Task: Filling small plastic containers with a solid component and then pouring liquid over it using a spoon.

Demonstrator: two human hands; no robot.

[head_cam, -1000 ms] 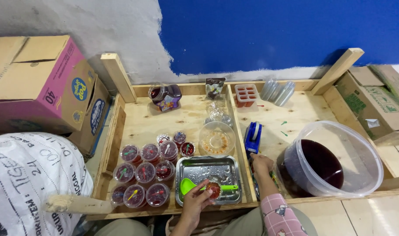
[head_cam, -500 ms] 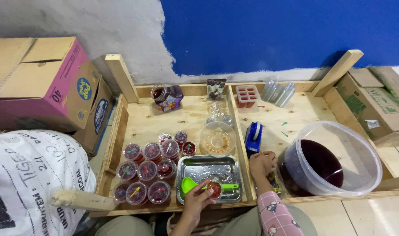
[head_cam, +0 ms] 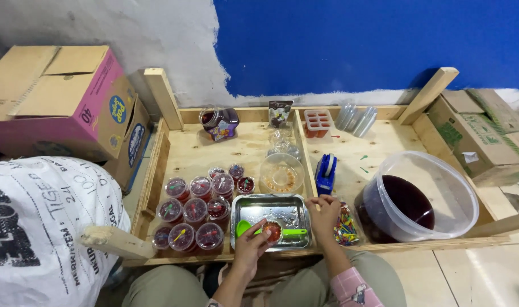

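Near the front-left corner of the raw wooden tray-table (head_cam: 253, 150), about a dozen small clear plastic cups of red jelly (head_cam: 196, 211) stand filled. At the front edge, the left hand (head_cam: 251, 248) pinches one more small red-filled cup (head_cam: 272, 231) over a rectangular steel tray (head_cam: 271, 212). The right hand (head_cam: 324, 211) hovers, fingers curled, above a bag of coloured picks (head_cam: 346, 225); the big clear tub of dark red liquid (head_cam: 415, 199) remains largely full.

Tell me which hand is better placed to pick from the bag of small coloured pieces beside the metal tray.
Right. The right hand sits at the metal tray's right edge, next to the bag of coloured pieces. The left hand is over the tray, at a small red-filled cup, farther from the bag.
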